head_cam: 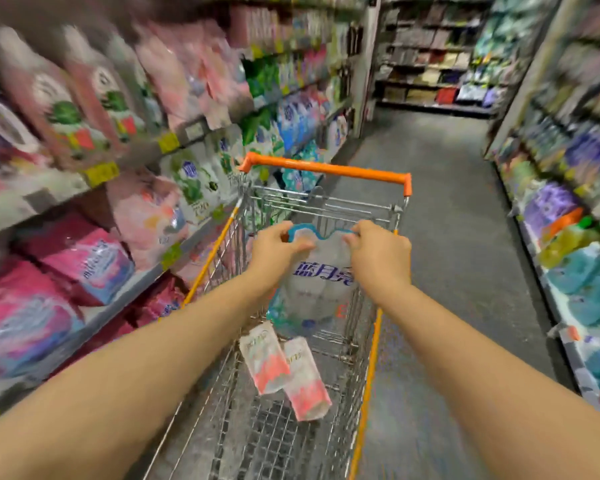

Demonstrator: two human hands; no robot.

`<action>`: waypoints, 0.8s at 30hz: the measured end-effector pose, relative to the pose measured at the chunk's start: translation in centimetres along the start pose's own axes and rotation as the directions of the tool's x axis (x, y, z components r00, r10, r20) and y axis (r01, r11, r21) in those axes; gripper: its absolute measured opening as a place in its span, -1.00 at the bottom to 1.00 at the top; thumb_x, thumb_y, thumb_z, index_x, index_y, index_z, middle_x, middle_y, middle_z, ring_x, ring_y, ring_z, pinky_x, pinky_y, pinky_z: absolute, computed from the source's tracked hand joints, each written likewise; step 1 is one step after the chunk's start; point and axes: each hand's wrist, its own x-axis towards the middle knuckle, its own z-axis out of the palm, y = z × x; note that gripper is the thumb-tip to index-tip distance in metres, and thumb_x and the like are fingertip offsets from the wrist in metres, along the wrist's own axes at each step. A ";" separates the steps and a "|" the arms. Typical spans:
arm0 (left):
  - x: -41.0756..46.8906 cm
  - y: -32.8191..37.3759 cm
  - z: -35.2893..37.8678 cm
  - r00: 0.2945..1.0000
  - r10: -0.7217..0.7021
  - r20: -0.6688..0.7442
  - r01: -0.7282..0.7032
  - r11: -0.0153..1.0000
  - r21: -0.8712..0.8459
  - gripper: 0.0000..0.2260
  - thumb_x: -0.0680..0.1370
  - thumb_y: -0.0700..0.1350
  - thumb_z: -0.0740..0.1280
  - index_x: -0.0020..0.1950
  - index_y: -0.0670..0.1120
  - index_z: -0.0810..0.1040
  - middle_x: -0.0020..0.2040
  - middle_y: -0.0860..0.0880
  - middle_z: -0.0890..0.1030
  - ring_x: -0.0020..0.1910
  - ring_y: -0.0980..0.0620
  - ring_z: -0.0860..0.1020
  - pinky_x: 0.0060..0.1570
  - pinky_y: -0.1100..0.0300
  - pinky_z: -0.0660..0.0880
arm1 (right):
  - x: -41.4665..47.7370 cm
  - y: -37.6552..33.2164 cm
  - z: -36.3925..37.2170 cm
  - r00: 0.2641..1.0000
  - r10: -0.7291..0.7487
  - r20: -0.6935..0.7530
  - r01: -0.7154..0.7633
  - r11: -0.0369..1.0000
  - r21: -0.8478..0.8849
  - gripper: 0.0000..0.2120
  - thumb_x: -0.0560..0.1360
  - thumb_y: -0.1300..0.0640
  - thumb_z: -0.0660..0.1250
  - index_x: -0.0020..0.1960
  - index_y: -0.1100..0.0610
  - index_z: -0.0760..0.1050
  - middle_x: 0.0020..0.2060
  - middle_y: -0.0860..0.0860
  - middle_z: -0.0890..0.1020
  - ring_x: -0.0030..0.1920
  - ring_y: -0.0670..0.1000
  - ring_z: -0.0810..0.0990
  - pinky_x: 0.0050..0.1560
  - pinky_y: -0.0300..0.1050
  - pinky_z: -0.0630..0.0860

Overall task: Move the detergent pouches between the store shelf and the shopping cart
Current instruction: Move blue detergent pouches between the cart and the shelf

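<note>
One big clear pouch (321, 289) over cart (326, 170) basket; left hand (278, 244), right hand (378, 251) each gripping its blue top. Two pink pouches (264, 362) lying on cart floor beneath. Stocked shelf (32, 197) alongside at left, blurred.

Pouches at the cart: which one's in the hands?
The big clear pouch with blue lettering: left hand and right hand grip its blue top. The two smaller pink-and-white pouches lie untouched on the cart floor.
</note>
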 end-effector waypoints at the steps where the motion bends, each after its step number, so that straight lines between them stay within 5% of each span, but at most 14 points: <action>1: -1.4 2.1 -0.8 0.999 0.027 -0.025 -0.027 1.000 -0.002 -0.84 0.40 -0.20 0.47 -0.15 -0.25 0.54 -0.29 -0.12 0.44 -0.28 0.05 0.37 -0.29 0.17 0.28 | -0.7 -0.7 -2.0 0.999 -0.026 -0.028 0.026 1.000 0.009 -0.76 0.60 0.00 0.14 0.08 0.10 0.51 0.04 0.12 0.64 0.13 0.17 0.55 0.06 -0.03 0.29; 5: -7.0 9.6 -4.6 0.993 0.066 -0.099 -0.077 0.990 -0.118 -0.87 0.41 -0.30 0.42 -0.24 -0.10 0.57 -0.40 0.05 0.55 -0.40 0.15 0.50 -0.25 0.20 0.47 | -4.3 -4.2 -10.0 0.985 -0.125 -0.119 0.135 0.988 0.076 -0.75 0.60 0.00 0.15 0.11 0.05 0.54 0.03 0.07 0.65 0.13 0.13 0.54 0.05 -0.05 0.25; 10: -15.0 18.1 -10.8 0.948 0.210 -0.240 -0.246 0.961 -0.127 -0.80 0.41 -0.32 0.41 -0.26 -0.03 0.56 -0.35 0.00 0.55 -0.36 0.06 0.49 -0.24 0.15 0.47 | -9.1 -8.8 -18.2 0.928 -0.221 -0.301 0.301 0.919 0.255 -0.71 0.52 -0.08 0.29 0.19 -0.03 0.54 0.13 -0.04 0.61 0.19 0.08 0.51 0.15 0.00 0.32; 13: -19.2 23.1 -15.2 0.896 0.307 -0.321 -0.359 0.926 -0.115 -0.86 0.38 -0.24 0.45 -0.28 -0.02 0.57 -0.28 -0.09 0.57 -0.27 -0.02 0.52 -0.19 0.04 0.49 | -13.3 -11.8 -20.7 0.924 -0.155 -0.348 0.351 0.705 0.617 -0.23 0.37 -0.07 0.47 0.48 0.00 0.20 0.42 -0.03 0.31 0.40 0.03 0.29 0.40 -0.03 0.23; 16: -23.6 27.5 -20.3 0.833 0.360 -0.420 -0.455 0.878 -0.150 -0.90 0.35 -0.19 0.45 -0.24 -0.04 0.56 -0.23 -0.15 0.59 -0.25 -0.06 0.55 -0.16 -0.01 0.52 | -18.4 -16.2 -21.1 0.952 -0.120 -0.282 0.306 0.407 0.860 0.07 0.27 -0.03 0.56 0.54 0.01 -0.08 0.50 -0.05 0.09 0.48 -0.09 0.11 0.48 -0.11 0.09; 20: -29.8 32.6 -27.6 0.753 0.405 -0.518 -0.562 0.805 -0.188 -0.89 0.48 -0.35 0.32 -0.17 -0.16 0.52 -0.26 -0.10 0.58 -0.34 0.04 0.56 -0.25 0.16 0.55 | -24.6 -24.1 -21.6 0.956 -0.252 -0.150 0.171 0.061 0.983 -0.14 0.28 0.12 0.55 0.44 0.02 0.16 0.22 -0.08 0.51 0.00 -0.34 0.55 0.13 -0.24 0.51; 24: -35.1 35.3 -34.8 0.705 0.445 -0.552 -0.590 0.800 -0.109 -0.92 0.49 -0.36 0.29 -0.06 -0.23 0.51 -0.19 -0.16 0.57 -0.26 -0.07 0.55 -0.14 0.04 0.57 | -30.7 -32.5 -22.8 0.936 -0.342 -0.079 0.030 -0.145 0.989 -0.19 0.09 -0.02 0.57 0.26 0.08 0.36 0.01 -0.04 0.65 -0.05 -0.08 0.65 0.05 -0.02 0.58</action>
